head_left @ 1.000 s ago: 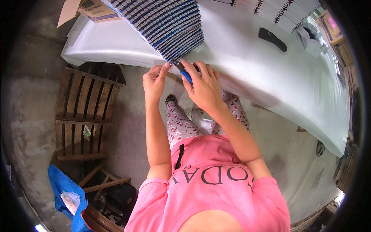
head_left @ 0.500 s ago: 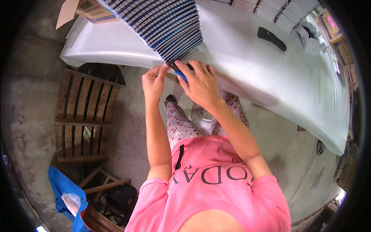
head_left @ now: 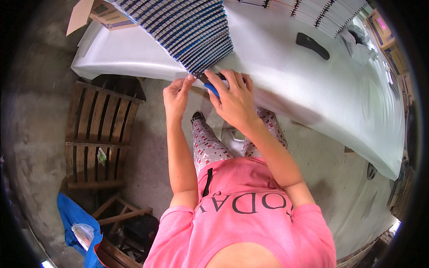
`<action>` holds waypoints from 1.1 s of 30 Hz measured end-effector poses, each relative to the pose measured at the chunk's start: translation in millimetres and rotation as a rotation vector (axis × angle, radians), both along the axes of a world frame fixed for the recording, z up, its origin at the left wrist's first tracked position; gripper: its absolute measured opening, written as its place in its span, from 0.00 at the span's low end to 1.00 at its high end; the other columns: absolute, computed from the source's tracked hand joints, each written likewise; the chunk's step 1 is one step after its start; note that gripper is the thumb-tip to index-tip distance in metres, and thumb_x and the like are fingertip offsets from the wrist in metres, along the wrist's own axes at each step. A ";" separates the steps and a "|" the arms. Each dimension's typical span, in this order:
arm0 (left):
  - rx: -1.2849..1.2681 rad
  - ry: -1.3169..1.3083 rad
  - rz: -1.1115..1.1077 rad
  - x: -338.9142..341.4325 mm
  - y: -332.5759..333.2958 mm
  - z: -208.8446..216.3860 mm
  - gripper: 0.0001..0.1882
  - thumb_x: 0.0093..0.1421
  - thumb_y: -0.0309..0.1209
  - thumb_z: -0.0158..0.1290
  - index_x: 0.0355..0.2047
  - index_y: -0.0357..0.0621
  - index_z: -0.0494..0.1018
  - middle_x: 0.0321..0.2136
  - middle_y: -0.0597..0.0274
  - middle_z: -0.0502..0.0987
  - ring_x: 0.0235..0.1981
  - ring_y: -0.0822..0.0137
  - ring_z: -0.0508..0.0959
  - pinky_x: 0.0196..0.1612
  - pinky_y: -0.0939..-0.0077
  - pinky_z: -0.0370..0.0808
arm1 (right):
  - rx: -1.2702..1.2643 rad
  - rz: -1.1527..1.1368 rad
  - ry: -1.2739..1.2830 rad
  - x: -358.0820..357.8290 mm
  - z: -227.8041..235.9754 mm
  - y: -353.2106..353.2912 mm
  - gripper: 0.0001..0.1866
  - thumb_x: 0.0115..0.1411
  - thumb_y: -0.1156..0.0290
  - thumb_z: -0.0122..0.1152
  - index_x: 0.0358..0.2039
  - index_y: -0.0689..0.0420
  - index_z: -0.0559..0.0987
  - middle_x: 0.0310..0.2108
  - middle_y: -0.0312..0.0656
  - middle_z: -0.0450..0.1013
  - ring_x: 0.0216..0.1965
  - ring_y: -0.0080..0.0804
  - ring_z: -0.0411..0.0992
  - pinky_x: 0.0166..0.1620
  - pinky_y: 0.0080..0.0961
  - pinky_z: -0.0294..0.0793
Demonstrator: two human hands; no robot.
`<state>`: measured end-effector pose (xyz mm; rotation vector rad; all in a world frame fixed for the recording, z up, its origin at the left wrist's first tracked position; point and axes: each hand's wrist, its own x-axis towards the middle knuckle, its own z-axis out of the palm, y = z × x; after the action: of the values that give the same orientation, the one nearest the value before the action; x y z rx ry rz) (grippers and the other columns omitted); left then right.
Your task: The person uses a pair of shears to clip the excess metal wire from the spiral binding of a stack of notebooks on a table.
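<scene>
Pliers (head_left: 211, 89) at near corner of bound-pad stack (head_left: 178, 31), by edge of white-covered table (head_left: 263, 58); slanted along long axis, with black nose toward upper left, blue handle toward lower right. Grasped in right hand (head_left: 235, 99), back uppermost, forearm angled in from lower right. Left hand (head_left: 175, 98) beside nose, thumb against forefinger; cannot tell what, if anything, pinched.

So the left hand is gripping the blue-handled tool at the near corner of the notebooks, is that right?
Not quite: the right hand grips the blue-handled tool at the near corner of the notebooks, as the head view shows.
</scene>
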<state>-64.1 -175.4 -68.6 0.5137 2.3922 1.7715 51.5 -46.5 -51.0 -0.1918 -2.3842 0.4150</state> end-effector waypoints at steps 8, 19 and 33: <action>0.014 -0.042 -0.014 -2.6 -2.3 -1.7 0.19 0.57 0.45 0.57 0.31 0.38 0.81 0.24 0.64 0.79 0.29 0.76 0.72 0.35 0.81 0.68 | 0.093 0.002 -0.008 -13.3 -8.1 1.9 0.28 0.49 0.64 0.65 0.53 0.45 0.71 0.44 0.39 0.65 0.48 0.34 0.66 0.53 0.45 0.58; 0.049 -0.039 -0.027 -4.7 -1.8 -6.5 0.20 0.57 0.45 0.58 0.31 0.37 0.81 0.23 0.64 0.78 0.28 0.76 0.71 0.34 0.81 0.68 | 0.088 0.029 -0.020 -11.8 -11.5 8.1 0.29 0.48 0.65 0.65 0.53 0.43 0.71 0.44 0.37 0.65 0.48 0.31 0.65 0.53 0.44 0.55; 0.046 -0.041 -0.028 -4.7 -1.7 -6.9 0.19 0.57 0.44 0.58 0.30 0.37 0.81 0.24 0.65 0.79 0.28 0.76 0.71 0.35 0.81 0.68 | 0.092 0.053 -0.165 -16.7 -12.2 8.1 0.25 0.52 0.63 0.62 0.52 0.43 0.71 0.43 0.39 0.68 0.45 0.34 0.69 0.42 0.43 0.67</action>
<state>-68.8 -177.1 -75.4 0.5083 2.3106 1.8117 34.7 -38.3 -63.1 -0.1251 -2.5687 0.3244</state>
